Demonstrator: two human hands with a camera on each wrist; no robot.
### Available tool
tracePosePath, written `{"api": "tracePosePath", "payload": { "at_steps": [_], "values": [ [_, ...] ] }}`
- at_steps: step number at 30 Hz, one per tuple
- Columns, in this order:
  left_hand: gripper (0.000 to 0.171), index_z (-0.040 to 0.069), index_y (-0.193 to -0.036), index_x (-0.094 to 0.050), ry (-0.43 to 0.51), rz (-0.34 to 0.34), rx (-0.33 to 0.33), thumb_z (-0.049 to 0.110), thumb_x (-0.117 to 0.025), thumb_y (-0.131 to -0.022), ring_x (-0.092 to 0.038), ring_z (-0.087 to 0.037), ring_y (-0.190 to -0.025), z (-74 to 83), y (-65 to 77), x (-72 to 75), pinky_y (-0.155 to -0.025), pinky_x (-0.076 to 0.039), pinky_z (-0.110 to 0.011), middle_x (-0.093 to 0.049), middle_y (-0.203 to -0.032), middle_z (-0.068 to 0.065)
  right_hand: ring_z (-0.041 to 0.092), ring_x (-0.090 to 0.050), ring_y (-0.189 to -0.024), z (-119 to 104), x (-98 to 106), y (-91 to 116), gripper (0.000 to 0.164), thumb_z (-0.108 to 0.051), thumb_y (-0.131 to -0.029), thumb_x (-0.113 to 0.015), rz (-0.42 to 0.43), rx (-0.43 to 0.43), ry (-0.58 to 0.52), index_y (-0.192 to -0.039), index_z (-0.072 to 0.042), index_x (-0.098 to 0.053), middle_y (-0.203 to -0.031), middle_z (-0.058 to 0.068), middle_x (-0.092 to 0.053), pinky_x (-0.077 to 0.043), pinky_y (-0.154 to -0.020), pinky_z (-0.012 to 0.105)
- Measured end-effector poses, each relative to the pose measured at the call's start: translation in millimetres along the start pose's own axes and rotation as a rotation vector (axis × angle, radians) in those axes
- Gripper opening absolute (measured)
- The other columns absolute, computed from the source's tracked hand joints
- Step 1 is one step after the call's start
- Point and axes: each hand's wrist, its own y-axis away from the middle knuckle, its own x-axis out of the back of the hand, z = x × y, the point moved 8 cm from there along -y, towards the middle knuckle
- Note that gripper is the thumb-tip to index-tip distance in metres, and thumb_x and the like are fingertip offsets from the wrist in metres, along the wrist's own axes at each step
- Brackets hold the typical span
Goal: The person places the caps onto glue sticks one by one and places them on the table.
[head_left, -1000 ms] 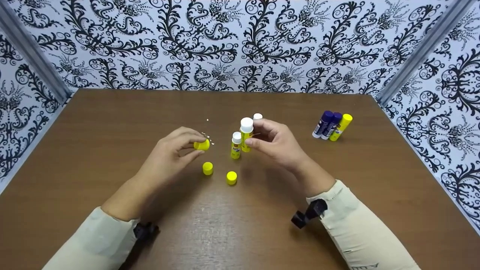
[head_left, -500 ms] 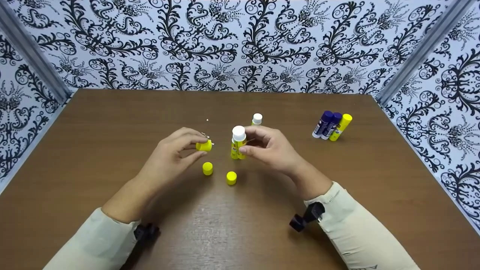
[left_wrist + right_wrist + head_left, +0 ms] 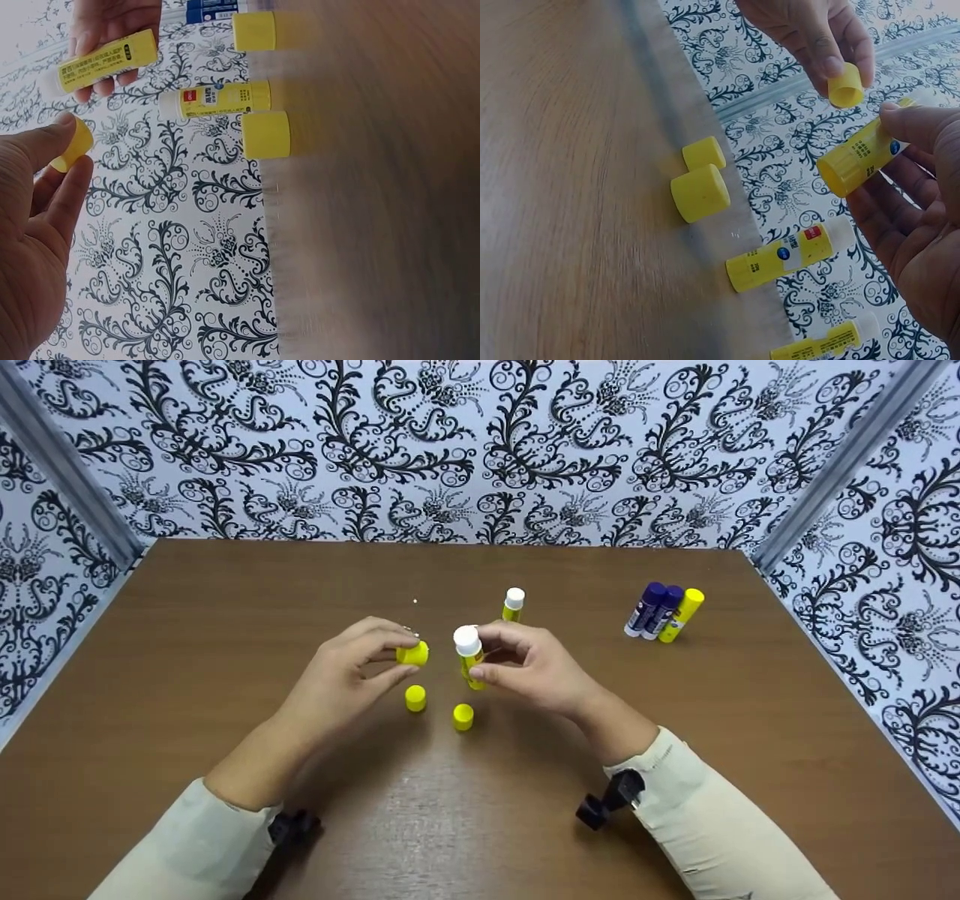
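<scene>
My left hand (image 3: 337, 671) pinches a yellow cap (image 3: 415, 654) between thumb and fingers; its hollow end shows in the right wrist view. In my right hand (image 3: 536, 667) is a yellow glue stick (image 3: 862, 156) with a white top (image 3: 467, 640), gripped by thumb and fingers and slightly tilted. A small gap separates cap and stick. Two more yellow caps, one at the left (image 3: 415, 698) and one nearer (image 3: 463, 717), stand on the table. An uncapped glue stick (image 3: 787, 255) stands upright, mostly hidden in the head view behind the held one. Farther back stands another uncapped glue stick (image 3: 513, 606).
Two purple glue sticks (image 3: 646, 611) and a yellow capped one (image 3: 682, 615) stand together at the right on the brown table (image 3: 750, 697). Small white crumbs (image 3: 415, 601) lie beyond my left hand. A patterned wall (image 3: 480, 450) closes the back.
My right hand has brought its glue stick left and nearer to me, now in front of the shorter standing one. The left hand with the cap has shifted slightly right.
</scene>
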Motion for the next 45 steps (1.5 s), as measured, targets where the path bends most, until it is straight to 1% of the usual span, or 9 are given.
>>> {"api": "tracePosePath", "payload": {
  "at_steps": [5, 9, 14, 15, 21, 22, 27, 35, 45],
  "values": [
    [0.033, 0.001, -0.115, -0.074, 0.034, 0.009, 0.033, -0.006, -0.082, -0.083, -0.070, -0.018, -0.111, -0.7, 0.4, -1.1, -0.093, -0.061, -0.025, -0.070, -0.121, -0.009, 0.030, -0.069, -0.109, 0, -3, 1, 0.041, -0.003, -0.092, -0.076, -0.021, 0.003, 0.034, -0.132, 0.003, -0.066, -0.121, 0.018, -0.068, -0.060, -0.101, 0.033],
    [0.034, 0.001, -0.114, -0.075, 0.076, 0.017, 0.060, -0.007, -0.083, -0.082, -0.070, -0.017, -0.110, -0.2, 1.0, -1.7, -0.094, -0.061, -0.026, -0.070, -0.120, -0.008, 0.026, -0.068, -0.107, 2, -7, 1, 0.040, -0.004, -0.092, -0.077, -0.040, -0.007, 0.050, -0.131, 0.003, -0.066, -0.119, 0.017, -0.068, -0.060, -0.101, 0.033],
    [0.032, 0.004, -0.114, -0.076, 0.116, 0.013, 0.076, -0.003, -0.083, -0.083, -0.071, -0.015, -0.107, 1.0, 1.2, -3.2, -0.094, -0.062, -0.026, -0.069, -0.119, -0.005, 0.024, -0.068, -0.105, 5, -11, 2, 0.038, -0.004, -0.093, -0.076, -0.056, -0.047, 0.021, -0.130, 0.001, -0.067, -0.119, 0.015, -0.068, -0.060, -0.098, 0.033],
    [0.032, 0.004, -0.115, -0.076, 0.117, 0.012, 0.074, -0.002, -0.083, -0.083, -0.072, -0.015, -0.107, 1.6, 1.1, -3.7, -0.094, -0.062, -0.026, -0.069, -0.119, -0.005, 0.024, -0.068, -0.105, 5, -12, 2, 0.038, -0.004, -0.093, -0.076, -0.058, -0.053, 0.014, -0.129, 0.001, -0.067, -0.119, 0.015, -0.068, -0.060, -0.099, 0.036],
    [0.033, 0.003, -0.115, -0.075, 0.107, -0.002, 0.036, -0.001, -0.084, -0.083, -0.072, -0.016, -0.107, 7.2, 1.2, -5.9, -0.094, -0.062, -0.026, -0.069, -0.118, -0.007, 0.024, -0.069, -0.105, 8, -16, 2, 0.038, -0.006, -0.093, -0.077, -0.090, -0.058, 0.044, -0.130, -0.001, -0.068, -0.119, 0.014, -0.070, -0.060, -0.099, 0.040],
    [0.033, 0.003, -0.115, -0.075, 0.107, -0.007, 0.031, 0.000, -0.084, -0.083, -0.072, -0.016, -0.107, 8.0, 1.1, -6.3, -0.094, -0.062, -0.026, -0.069, -0.118, -0.007, 0.023, -0.068, -0.106, 8, -17, 2, 0.039, -0.007, -0.093, -0.077, -0.098, -0.053, 0.058, -0.131, -0.003, -0.068, -0.120, 0.013, -0.070, -0.060, -0.099, 0.037],
    [0.034, 0.003, -0.116, -0.075, 0.107, -0.014, 0.005, 0.000, -0.083, -0.083, -0.071, -0.018, -0.107, 10.7, 1.4, -7.1, -0.093, -0.062, -0.026, -0.069, -0.119, -0.007, 0.022, -0.068, -0.106, 4, -21, 2, 0.039, -0.008, -0.093, -0.077, -0.132, -0.016, 0.086, -0.131, -0.006, -0.069, -0.120, 0.010, -0.071, -0.060, -0.099, 0.034],
    [0.032, 0.003, -0.115, -0.075, 0.121, -0.024, -0.045, 0.002, -0.083, -0.084, -0.071, -0.018, -0.107, 15.0, 1.2, -9.0, -0.093, -0.062, -0.027, -0.069, -0.117, -0.007, 0.020, -0.067, -0.106, 2, -23, 2, 0.038, -0.011, -0.094, -0.077, -0.168, 0.011, 0.136, -0.131, -0.007, -0.069, -0.117, 0.008, -0.072, -0.059, -0.100, 0.038],
    [0.032, 0.005, -0.115, -0.075, 0.115, -0.030, -0.055, 0.001, -0.083, -0.084, -0.070, -0.018, -0.107, 16.8, 1.2, -9.8, -0.092, -0.063, -0.027, -0.070, -0.117, -0.006, 0.020, -0.066, -0.106, -1, -23, 2, 0.039, -0.012, -0.094, -0.078, -0.172, 0.060, 0.201, -0.131, -0.005, -0.070, -0.115, 0.010, -0.073, -0.059, -0.100, 0.038]
  ]
}}
